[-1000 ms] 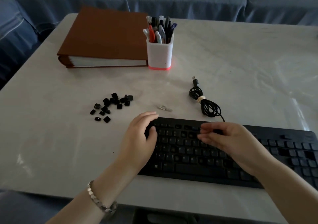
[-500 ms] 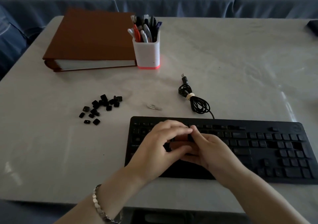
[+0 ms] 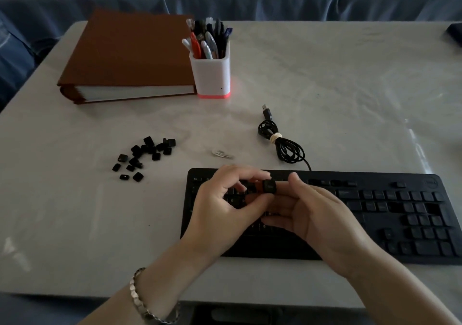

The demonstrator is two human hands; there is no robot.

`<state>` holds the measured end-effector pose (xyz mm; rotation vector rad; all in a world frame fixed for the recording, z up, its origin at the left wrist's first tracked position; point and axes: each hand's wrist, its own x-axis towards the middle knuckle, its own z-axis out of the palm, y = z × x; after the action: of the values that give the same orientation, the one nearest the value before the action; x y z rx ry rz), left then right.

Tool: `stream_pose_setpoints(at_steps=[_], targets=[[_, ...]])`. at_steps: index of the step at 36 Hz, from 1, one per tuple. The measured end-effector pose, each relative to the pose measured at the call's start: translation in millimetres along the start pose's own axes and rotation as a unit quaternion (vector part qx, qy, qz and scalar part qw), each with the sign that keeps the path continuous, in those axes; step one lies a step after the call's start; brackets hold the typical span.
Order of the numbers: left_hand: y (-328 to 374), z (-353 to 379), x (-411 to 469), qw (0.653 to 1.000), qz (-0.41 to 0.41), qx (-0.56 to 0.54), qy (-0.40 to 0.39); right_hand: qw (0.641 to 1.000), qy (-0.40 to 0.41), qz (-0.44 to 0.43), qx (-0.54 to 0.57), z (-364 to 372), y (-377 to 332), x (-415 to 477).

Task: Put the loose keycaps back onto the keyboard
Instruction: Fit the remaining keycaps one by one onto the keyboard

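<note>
Head view: left hand [image 3: 225, 199] pinches one black keycap [image 3: 269, 186] between curled index and thumb, held just above the keyboard's [image 3: 400, 249] upper-left rows. Right hand [image 3: 317, 217] lies under it, fingers fairly straight and thumb raised just beside the cap; it is not gripping anything I can make out. Bracelet [image 3: 136, 292] on left wrist. Progress looks early: the cap in hand isn't seated yet, dark gaps show on the right key block, and the pile of loose keycaps [image 3: 148, 142] sits on the table [image 3: 75, 224], well left of the board. Most of the job is left, going by that pile. Writing: "Esc" at the top-left key and E, R faintly between the fingers; the round logo [image 3: 430, 183] at the top-right corner is too blurred to read. Coiled USB cable [image 3: 282, 145] lies behind the board.
</note>
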<state>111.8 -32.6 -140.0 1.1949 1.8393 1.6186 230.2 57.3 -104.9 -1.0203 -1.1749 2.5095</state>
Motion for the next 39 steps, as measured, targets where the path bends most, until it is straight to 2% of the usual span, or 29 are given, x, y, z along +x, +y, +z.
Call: stream_pose_setpoints(at_steps=[5, 16, 27, 39], targets=[[2.2, -0.3, 0.9, 0.999, 0.026, -0.018, 0.010, 0.998, 0.014, -0.043, -0.039, -3.8, -2.8, -5.5], [1.7, 0.5, -1.6, 0.998, 0.061, 0.003, 0.003, 0.993, 0.050, -0.075, -0.081, -5.5, 0.3, -9.7], [-7.4, 28.2, -3.0, 0.987, 0.007, 0.089, -0.135, 0.955, 0.142, -0.109, -0.236, -47.2, 11.5, -12.2], [-17.0, 77.9, 12.5, 0.961, 0.041, 0.216, -0.167, 0.913, 0.286, -0.140, -0.255, -135.0, -2.3, -46.5]])
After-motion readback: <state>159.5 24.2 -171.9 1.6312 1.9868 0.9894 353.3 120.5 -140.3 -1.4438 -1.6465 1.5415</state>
